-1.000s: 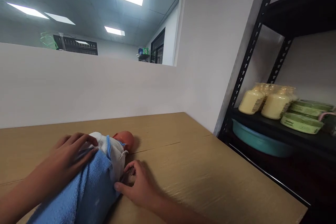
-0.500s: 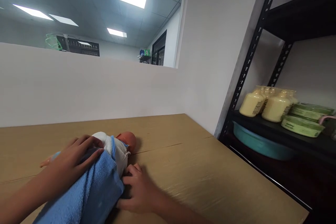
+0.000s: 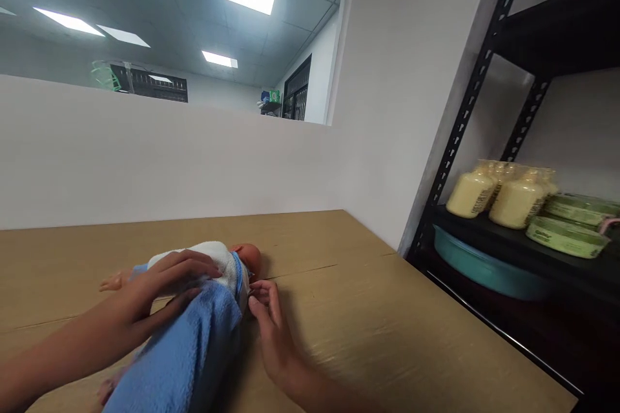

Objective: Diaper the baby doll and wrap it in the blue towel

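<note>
A baby doll (image 3: 249,258) lies on the wooden table, its head pointing away to the right. It wears a white terry garment (image 3: 213,251) with blue trim. Blue terry cloth (image 3: 194,342) covers its lower part, and a small hand and a foot stick out on the left. My left hand (image 3: 177,284) rests on the doll's body with its fingers stretched over the white and blue cloth. At the doll's near shoulder, my right hand (image 3: 274,319) has thumb and fingertips curled together at the white garment's edge; the exact pinch is partly hidden.
The wooden table (image 3: 368,322) meets a white wall (image 3: 159,161) with a window opening above. On the right stands a black metal shelf (image 3: 453,148) with several cream bottles (image 3: 516,200), green packs (image 3: 566,235) and a teal basin (image 3: 484,264).
The doll has turned and shifted slightly right, showing more of its arm. My right hand has moved up from the blue cloth to the garment's edge. My left hand has slid right.
</note>
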A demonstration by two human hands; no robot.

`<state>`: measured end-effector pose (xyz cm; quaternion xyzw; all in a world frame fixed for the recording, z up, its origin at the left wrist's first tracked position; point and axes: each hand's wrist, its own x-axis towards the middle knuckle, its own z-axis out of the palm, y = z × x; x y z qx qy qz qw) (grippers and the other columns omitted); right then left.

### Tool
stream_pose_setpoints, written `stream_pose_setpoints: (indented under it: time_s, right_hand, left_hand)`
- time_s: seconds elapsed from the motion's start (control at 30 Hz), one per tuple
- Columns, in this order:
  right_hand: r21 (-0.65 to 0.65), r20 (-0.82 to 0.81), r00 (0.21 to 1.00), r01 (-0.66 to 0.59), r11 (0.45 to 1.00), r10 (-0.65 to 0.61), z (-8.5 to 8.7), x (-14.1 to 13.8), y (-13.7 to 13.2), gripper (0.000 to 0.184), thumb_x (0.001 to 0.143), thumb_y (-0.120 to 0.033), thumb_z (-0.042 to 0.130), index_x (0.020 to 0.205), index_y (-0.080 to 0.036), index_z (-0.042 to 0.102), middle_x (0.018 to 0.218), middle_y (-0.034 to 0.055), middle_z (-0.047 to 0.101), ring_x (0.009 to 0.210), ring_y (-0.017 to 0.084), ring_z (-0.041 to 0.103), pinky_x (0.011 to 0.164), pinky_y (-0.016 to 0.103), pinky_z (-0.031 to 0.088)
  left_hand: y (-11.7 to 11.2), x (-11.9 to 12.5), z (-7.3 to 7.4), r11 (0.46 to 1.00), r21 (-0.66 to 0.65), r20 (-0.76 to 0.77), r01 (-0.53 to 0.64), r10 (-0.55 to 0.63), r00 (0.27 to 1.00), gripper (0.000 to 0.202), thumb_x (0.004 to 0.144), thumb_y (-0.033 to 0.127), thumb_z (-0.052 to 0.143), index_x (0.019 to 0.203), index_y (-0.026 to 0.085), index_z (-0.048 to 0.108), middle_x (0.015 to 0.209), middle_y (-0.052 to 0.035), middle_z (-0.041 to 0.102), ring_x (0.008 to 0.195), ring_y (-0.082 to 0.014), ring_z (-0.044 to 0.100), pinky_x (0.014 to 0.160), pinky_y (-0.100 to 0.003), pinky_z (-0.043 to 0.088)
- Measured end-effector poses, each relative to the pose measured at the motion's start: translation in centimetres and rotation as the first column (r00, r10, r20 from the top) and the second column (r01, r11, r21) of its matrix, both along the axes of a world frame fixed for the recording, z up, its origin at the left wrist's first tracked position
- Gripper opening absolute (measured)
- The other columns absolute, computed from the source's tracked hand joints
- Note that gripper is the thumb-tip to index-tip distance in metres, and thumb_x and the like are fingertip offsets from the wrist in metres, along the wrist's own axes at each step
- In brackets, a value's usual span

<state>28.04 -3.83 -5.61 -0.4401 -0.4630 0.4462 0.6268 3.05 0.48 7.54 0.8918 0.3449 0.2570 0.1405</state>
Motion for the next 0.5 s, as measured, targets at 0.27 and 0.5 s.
stream_pose_setpoints:
  time_s: [0.27,0.5]
  right_hand:
    - [-0.051,-0.053,0.996,-0.068,0.996,0.065,1.5,-0.5,-1.9,0.069,0.09,-0.068,0.066,0.141,-0.024,0.049,0.154,0.0148,0.062,0.149,0.031,0.053,0.128,0.05,0.038]
    - [-0.069,-0.117,0.987,-0.114,0.991,0.106,2.1,-1.0,-2.9,0.074,0.093,-0.073,0.068,0.15,-0.029,0.054,0.161,0.0078,0.062,0.154,0.03,0.051,0.132,0.048,0.034]
  left_hand:
    - [1.4,-2.5,0.7,0.936,-0.027,0.001,-0.351,0.351,0.936,0.054,0.105,0.065,0.051,0.138,0.025,0.067,0.136,-0.0021,0.076,0.13,-0.0376,0.066,0.116,-0.058,0.052]
    - [0.4,-2.2,0.9,0.886,-0.331,-0.128,-0.325,0.299,0.946,0.078,0.102,0.08,0.044,0.148,0.021,0.066,0.144,-0.0046,0.075,0.131,-0.0329,0.07,0.105,-0.035,0.061]
